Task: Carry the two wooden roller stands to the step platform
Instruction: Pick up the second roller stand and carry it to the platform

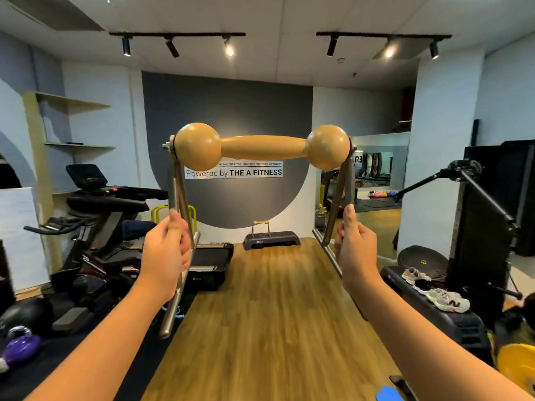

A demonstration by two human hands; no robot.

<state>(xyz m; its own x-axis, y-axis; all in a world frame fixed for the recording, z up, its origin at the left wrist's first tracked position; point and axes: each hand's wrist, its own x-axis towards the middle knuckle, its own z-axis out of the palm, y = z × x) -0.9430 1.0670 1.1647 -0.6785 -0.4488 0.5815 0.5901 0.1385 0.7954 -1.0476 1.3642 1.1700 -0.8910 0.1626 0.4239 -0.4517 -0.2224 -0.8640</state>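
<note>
I hold a wooden roller stand (pixel 262 146) up in front of me, well above the floor. Its roller has two round wooden balls joined by a thick bar, on a metal frame. My left hand (pixel 165 253) grips the left metal leg. My right hand (pixel 356 250) grips the right metal leg. Far ahead, by the wall, a dark step platform (pixel 282 240) sits on the floor. A second small roller stand (pixel 260 227) stands on its left part.
A wooden floor strip (pixel 269 314) runs straight to the platform. Exercise bikes (pixel 95 215) and a low black machine (pixel 210 264) crowd the left side. At the right are a black bench with shoes (pixel 434 296), a tall black rack (pixel 489 227) and a yellow weight plate (pixel 518 369).
</note>
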